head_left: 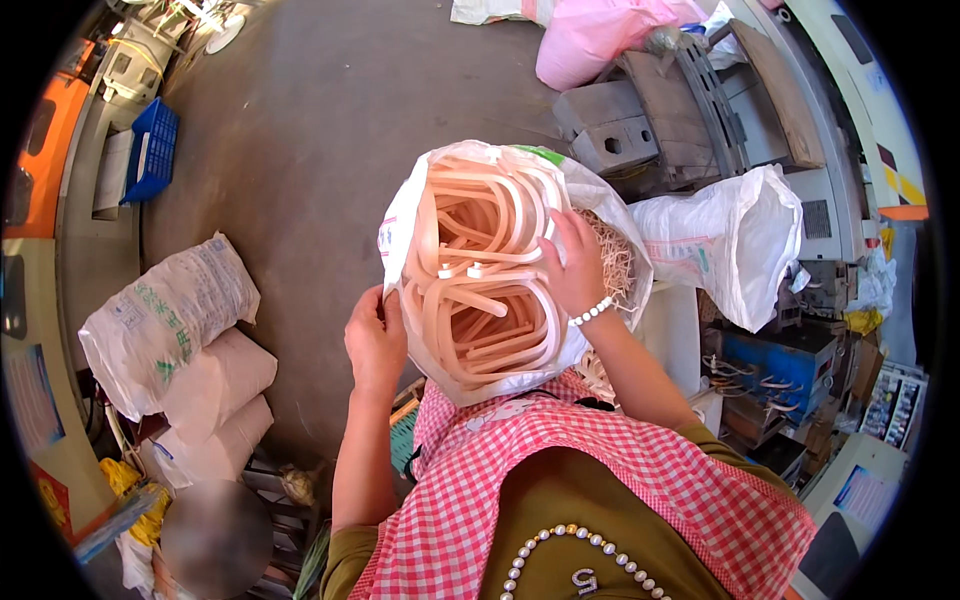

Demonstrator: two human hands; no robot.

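In front of me stands a white woven sack (400,222), its mouth wide around nested peach-coloured plastic loops (550,325) stacked in two rounded groups. My left hand (378,340) pinches the sack's left rim between thumb and fingers. My right hand (576,268), with a white bead bracelet at the wrist, rests on the right side of the loops with its fingers apart. Just past it are many small, thin peach plastic pieces (616,258), partly hidden by the hand and the sack. The lower part of the sack is out of sight.
Filled white sacks (175,320) are piled at the left, below a blue crate (152,150). Another white sack (725,240) lies to the right. Grey metal machine parts (610,130) and a pink bag (600,40) stand far right, with a blue metal block (775,365) nearer.
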